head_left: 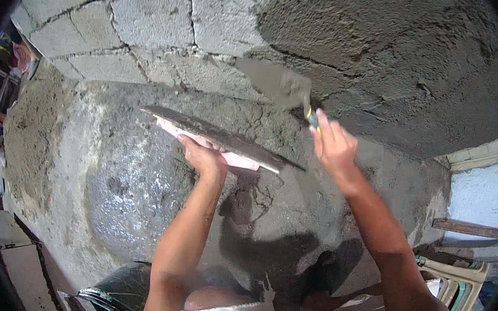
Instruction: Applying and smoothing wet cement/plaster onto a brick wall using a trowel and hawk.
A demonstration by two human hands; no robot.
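The person's hands are apart, each closed on its own thing. The right hand (334,146) grips the trowel (279,86) by its dark and yellow handle, out in front of the block wall (154,17), where the bare blocks meet the dark mortar coat (343,27); whether the blade touches the wall or hangs just off it cannot be told. The left hand (204,156) clasps the board (215,133) from beneath, by a pale piece on its underside, above the wet-looking floor (128,186).

The trowel should handle as a light, stiff tool, its broad blade smeared with grey and likely weighing more toward the tip when loaded. The handle is the place to take hold, close behind the bent metal neck; the blade looks slick and offers a poor grip. The board seems rigid but awkward, being long and tilted, with one end higher than the other. It is best held near the middle of that underside piece (the thumb lies along its near edge), so that neither end drags the wrist down. Its dark upper side looks caked and probably gritty. Mortar itself would be soft, heavy for its bulk and prone to slide off a tilted face.
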